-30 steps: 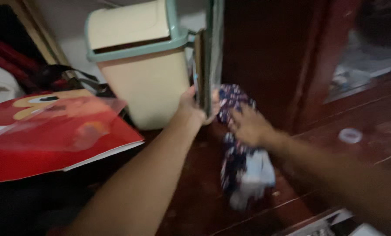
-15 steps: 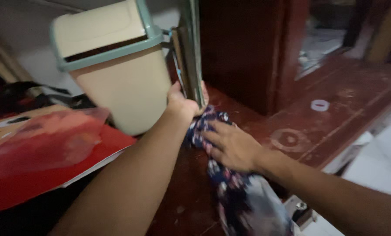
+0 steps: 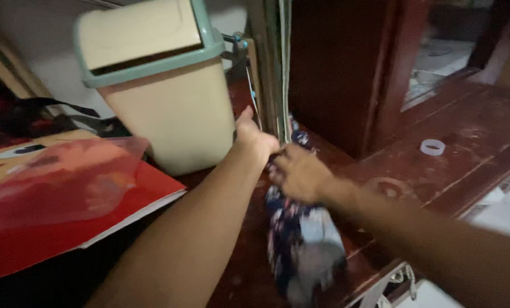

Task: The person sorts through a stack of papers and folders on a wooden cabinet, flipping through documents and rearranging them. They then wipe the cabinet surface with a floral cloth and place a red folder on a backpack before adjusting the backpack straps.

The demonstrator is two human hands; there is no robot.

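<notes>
My left hand grips the lower edge of a stack of upright flat panels that stand between a cream bin and a dark wooden cabinet. My right hand is closed on a dark blue patterned cloth, pressing its upper end against the foot of the panels. The rest of the cloth hangs down over the reddish wooden shelf toward its front edge.
A cream swing-lid bin with a green rim stands left of the panels. A red printed bag lies at the left. The dark wooden cabinet side rises to the right. A small white ring lies on the shelf.
My right hand has pushed the cloth up and back toward the base of the panels. My left hand has kept its hold on the panels, which now stand more upright.
</notes>
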